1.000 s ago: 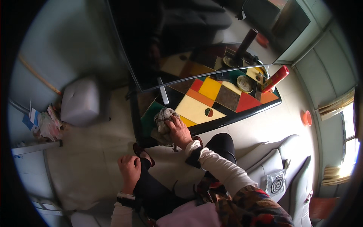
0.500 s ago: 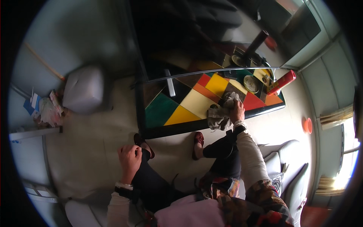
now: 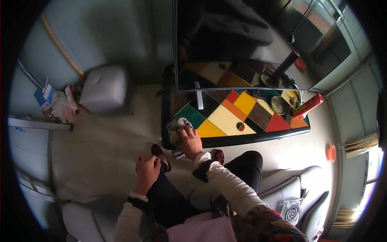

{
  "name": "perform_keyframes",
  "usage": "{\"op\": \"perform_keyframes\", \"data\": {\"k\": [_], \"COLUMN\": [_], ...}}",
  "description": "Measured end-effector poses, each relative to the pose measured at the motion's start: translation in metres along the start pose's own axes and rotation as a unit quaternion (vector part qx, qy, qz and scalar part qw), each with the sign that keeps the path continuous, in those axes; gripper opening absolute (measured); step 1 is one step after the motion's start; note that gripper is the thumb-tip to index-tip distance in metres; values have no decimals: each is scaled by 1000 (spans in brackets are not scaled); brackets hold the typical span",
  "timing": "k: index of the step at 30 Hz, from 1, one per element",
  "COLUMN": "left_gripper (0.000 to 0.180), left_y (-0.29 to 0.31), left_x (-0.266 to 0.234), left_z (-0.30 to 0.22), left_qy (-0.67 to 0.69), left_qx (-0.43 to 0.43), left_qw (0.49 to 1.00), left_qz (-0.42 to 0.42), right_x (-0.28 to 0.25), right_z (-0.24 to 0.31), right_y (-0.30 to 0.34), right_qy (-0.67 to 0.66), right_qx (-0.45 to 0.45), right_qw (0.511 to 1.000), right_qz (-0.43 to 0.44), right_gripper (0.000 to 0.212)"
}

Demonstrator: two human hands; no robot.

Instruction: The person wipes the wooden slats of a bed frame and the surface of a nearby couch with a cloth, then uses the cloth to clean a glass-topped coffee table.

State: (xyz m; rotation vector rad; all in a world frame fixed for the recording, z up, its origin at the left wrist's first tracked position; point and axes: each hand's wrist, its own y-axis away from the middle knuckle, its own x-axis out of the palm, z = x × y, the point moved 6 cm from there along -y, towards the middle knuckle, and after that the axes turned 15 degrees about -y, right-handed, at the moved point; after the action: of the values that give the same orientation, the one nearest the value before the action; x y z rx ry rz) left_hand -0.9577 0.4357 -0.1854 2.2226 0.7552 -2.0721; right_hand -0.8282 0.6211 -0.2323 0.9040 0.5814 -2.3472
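Grey crumpled cloth point(image 3: 178, 126) is being pressed by the right hand point(image 3: 189, 141) against the near left corner of the desk point(image 3: 258, 139), where the green and yellow tiles meet the dark rim; the fingers are being curled down over the cloth, closed on it, and part of the cloth is being let hang over the desk's front edge. The left hand point(image 3: 147, 171) is being rested, loosely closed and holding nothing, on the person's left knee. A red cylinder point(image 3: 308, 105) and a round tin point(image 3: 278, 105) are being kept near the far right end of the desk, well apart from the cloth, so the coloured middle of the top is being left open. Bare floor is being shown to the left of the desk, up to a grey padded stool point(image 3: 107, 90), and a large dark screen point(image 3: 242, 40) is being stood along the desk's far edge.
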Motion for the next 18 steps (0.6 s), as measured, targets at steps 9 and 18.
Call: {"op": "perform_keyframes", "data": {"k": [9, 18], "left_gripper": [12, 11], "left_y": [-3, -5], "left_x": [-7, 3], "left_z": [6, 4], "left_qy": [2, -2], "left_qx": [0, -7], "left_qw": [1000, 1000], "left_qz": [0, 29], "right_x": [-131, -128], "right_z": [-135, -161], "right_y": [-7, -56], "right_qy": [-3, 34], "right_qx": [109, 76], "right_qw": [982, 989], "right_qz": [-154, -124], "right_gripper": [57, 70]}}
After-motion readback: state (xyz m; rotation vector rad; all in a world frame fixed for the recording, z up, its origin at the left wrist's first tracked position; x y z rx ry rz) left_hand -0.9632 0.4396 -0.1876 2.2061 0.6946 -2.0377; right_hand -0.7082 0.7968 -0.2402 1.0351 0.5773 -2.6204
